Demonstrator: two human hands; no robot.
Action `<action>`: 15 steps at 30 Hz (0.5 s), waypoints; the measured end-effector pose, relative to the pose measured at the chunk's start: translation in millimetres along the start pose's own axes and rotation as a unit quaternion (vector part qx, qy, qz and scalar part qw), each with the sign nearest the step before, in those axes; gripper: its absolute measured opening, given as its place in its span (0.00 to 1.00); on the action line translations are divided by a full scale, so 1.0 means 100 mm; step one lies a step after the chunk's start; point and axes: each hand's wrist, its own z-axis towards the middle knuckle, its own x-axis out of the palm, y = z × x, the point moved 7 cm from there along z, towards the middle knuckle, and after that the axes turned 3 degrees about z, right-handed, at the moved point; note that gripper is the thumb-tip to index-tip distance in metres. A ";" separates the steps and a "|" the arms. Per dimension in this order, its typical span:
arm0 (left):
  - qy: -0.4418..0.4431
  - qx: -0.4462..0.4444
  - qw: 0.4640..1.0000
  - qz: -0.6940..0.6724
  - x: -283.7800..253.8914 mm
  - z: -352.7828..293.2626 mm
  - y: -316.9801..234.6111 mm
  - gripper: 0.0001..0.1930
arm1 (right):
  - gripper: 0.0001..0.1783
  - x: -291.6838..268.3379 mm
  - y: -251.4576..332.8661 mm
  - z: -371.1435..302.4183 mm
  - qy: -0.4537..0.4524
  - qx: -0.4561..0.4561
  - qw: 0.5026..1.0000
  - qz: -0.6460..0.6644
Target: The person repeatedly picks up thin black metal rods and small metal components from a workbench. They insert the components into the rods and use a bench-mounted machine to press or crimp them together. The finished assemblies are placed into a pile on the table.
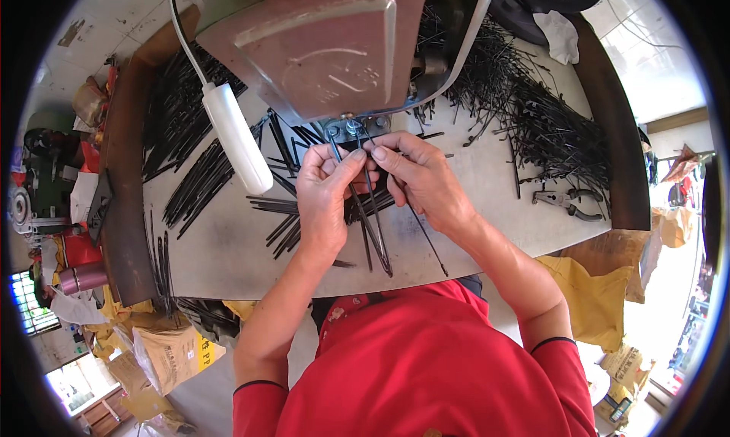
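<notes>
My left hand (325, 190) is closed, with thumb and fingers pinching a long dark rod piece (384, 251) whose two legs meet near the table's front edge. My right hand (427, 180) pinches a thin black rod (427, 241) that slants down toward that same edge. Both hands are close together just below the metal fixture (356, 127) of a machine with a reddish-brown cover (327, 57). The upper ends of the pieces reach up to this fixture. Whether they touch it is too small to tell. Loose black rods (283, 232) lie beneath and beside my left hand.
A white lamp (237, 139) hangs left of my hands. Bundles of black rods (199, 186) lie on the left, with a tangled heap of black pieces (555, 125) at right. Pliers (566, 203) rest near the right edge. Raised brown boards (131, 171) border the table (220, 266).
</notes>
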 end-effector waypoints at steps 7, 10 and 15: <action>0.031 -0.022 0.999 0.018 0.03 0.09 -0.01 0.12 | 0.11 -0.01 -0.06 0.00 0.010 0.012 0.999 0.036; 0.026 -0.007 1.000 0.014 0.03 0.08 -0.02 0.12 | 0.11 -0.01 -0.06 0.00 0.019 0.017 0.999 0.040; -0.001 0.014 0.999 0.030 0.01 0.03 -0.06 0.10 | 0.13 -0.01 -0.03 0.00 0.024 0.010 0.999 0.044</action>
